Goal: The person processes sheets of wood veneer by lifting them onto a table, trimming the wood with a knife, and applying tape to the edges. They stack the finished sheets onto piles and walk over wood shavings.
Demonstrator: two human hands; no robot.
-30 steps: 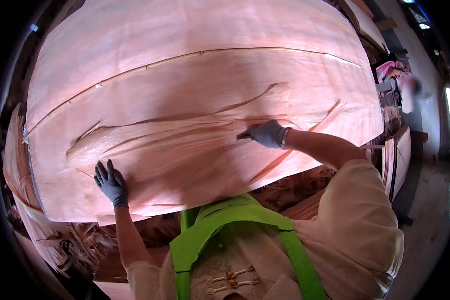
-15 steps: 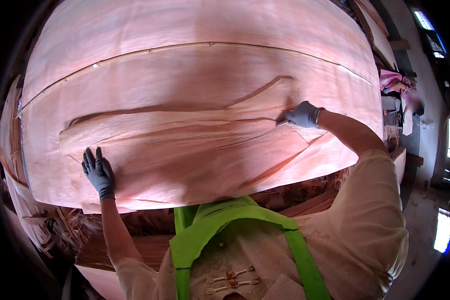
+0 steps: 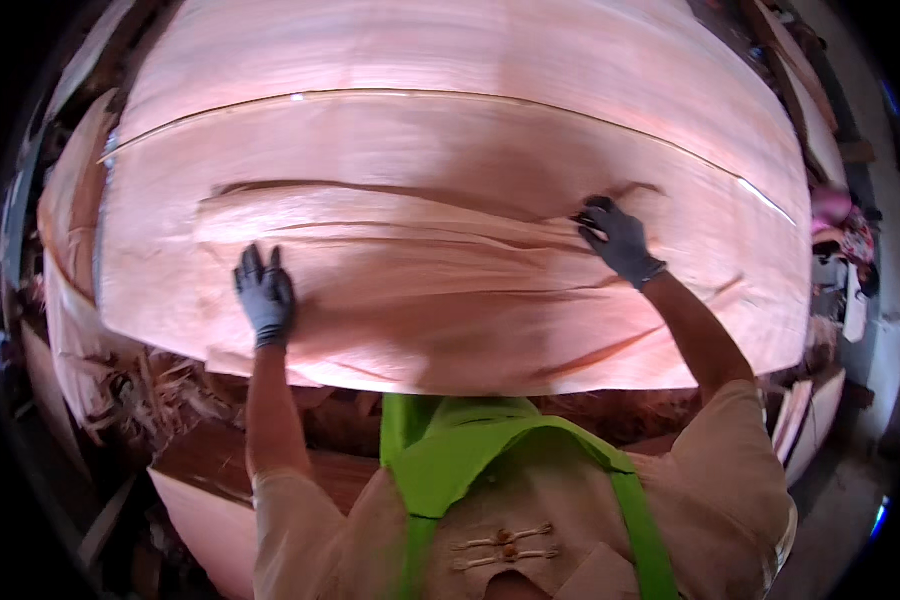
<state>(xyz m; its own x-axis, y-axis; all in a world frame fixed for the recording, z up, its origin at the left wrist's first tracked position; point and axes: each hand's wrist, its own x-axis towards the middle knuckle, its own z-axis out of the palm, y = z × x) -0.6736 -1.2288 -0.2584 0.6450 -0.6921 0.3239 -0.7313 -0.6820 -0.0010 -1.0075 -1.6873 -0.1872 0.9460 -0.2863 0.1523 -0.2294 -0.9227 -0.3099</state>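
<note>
A thin, wrinkled piece of pinkish wood veneer (image 3: pixel 390 270) lies over a wide veneer sheet (image 3: pixel 450 140), with long folds running left to right. At its left end my left hand (image 3: pixel 266 300), in a grey glove, rests with fingers stretched out. My right hand (image 3: pixel 618 240), also gloved, is at the right part of the piece near its raised far edge. Its fingers are curled together; a small dark bit shows at the fingertips, too small to name. Beyond both hands a thin, jointed stick (image 3: pixel 420 93) lies across the wide sheet.
Shredded veneer scraps (image 3: pixel 170 400) lie below the near left edge. A wooden block or stack (image 3: pixel 205 510) stands at the lower left. Curled veneer sheets (image 3: pixel 70 240) hang along the left side. Another person (image 3: pixel 850 235) is at the far right.
The view has shifted, so the sheet appears further right. My right hand has moved to the far edge of the wrinkled piece, and its folds have changed shape. My left hand stays at the left end.
</note>
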